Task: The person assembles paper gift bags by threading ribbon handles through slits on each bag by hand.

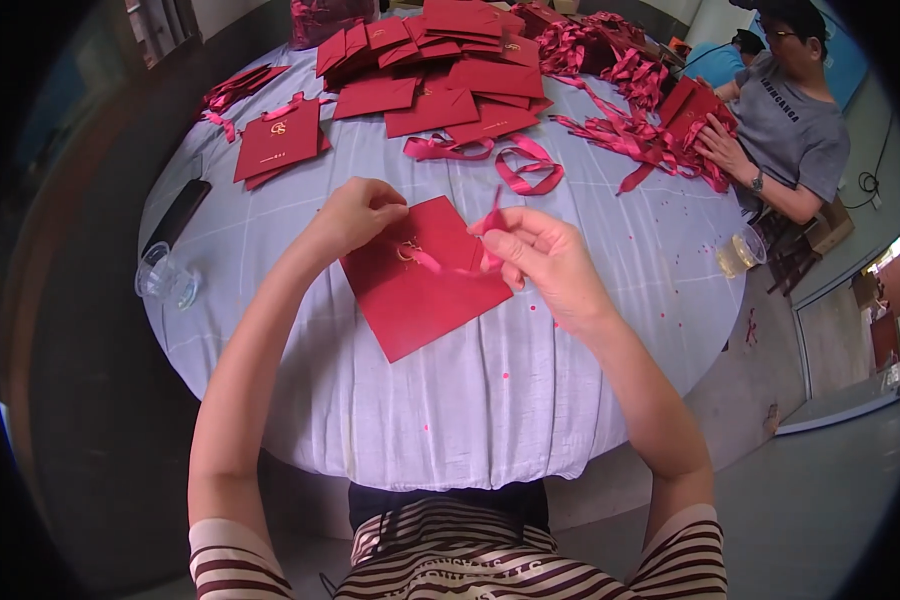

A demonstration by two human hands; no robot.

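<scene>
Hanging in soft folds at the near edge, a pale, thin cloth [370, 425] covered the round worktop [610, 400]. A few tiny pink dots [506, 376] lay on it. Just past them, a red paper bag [400, 315] lay flat, turned a bit, between the two hands. It looked light and fairly stiff but easy to crease, so its edges or corners seemed the best spots to hold. The pink ribbon [452, 269] over it looked soft, floppy and slippery, so a firm pinch seemed best. The right hand [545, 262] had its grip on that ribbon, pinched between thumb and fingers. The left hand [362, 212] was at the bag's top left edge, fingers curled in; whether its grip held anything, I could not tell.

A clear, round cup [175, 282] sat at the left side. Farther off lay curly, shiny ribbon loops [532, 188] and, to the left, flat bags [270, 150] with square corners and gold marks. At the back rose a big, messy heap of red bags [430, 90]. At the far right, another person [790, 130] had a hand by more red bags.
</scene>
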